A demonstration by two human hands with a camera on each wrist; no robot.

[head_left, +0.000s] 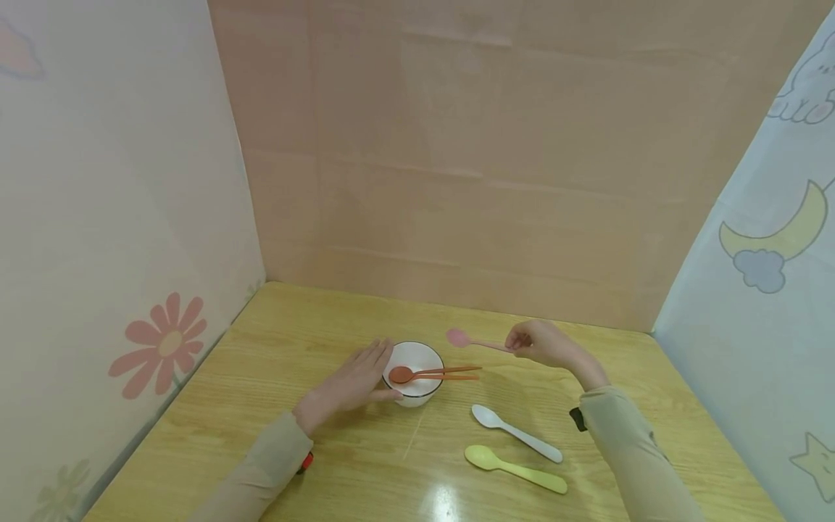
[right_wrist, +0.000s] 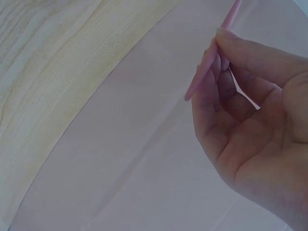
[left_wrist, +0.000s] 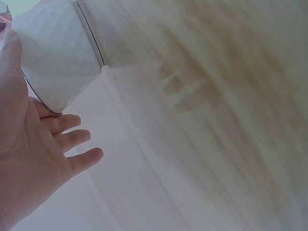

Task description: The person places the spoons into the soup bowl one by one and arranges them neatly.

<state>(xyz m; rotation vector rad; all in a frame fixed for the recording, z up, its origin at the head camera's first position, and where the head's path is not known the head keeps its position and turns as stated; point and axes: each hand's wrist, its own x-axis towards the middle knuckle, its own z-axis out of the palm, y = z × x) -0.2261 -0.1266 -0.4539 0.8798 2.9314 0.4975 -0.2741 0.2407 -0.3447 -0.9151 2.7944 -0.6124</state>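
Note:
A white bowl [head_left: 417,399] with a dark rim stands on the table. An orange-red spoon [head_left: 401,374] lies in it, and two handles stick out over its right rim. My left hand [head_left: 349,380] lies along the bowl's left side, thumb in front and fingers behind; in the left wrist view these fingers [left_wrist: 67,126] stretch straight past the bowl. To the right of the bowl, my right hand [head_left: 543,344] pinches a pink spoon [head_left: 459,338] by its handle end, its head pointing left. The right wrist view shows thumb and fingertips on the pink handle [right_wrist: 208,65].
A white spoon [head_left: 518,433] and a yellow spoon [head_left: 515,470] lie on the wooden table [head_left: 365,464], in front of the bowl and to the right. A tan backdrop [head_left: 443,181] closes off the back, with printed cloth walls [head_left: 117,217] at both sides.

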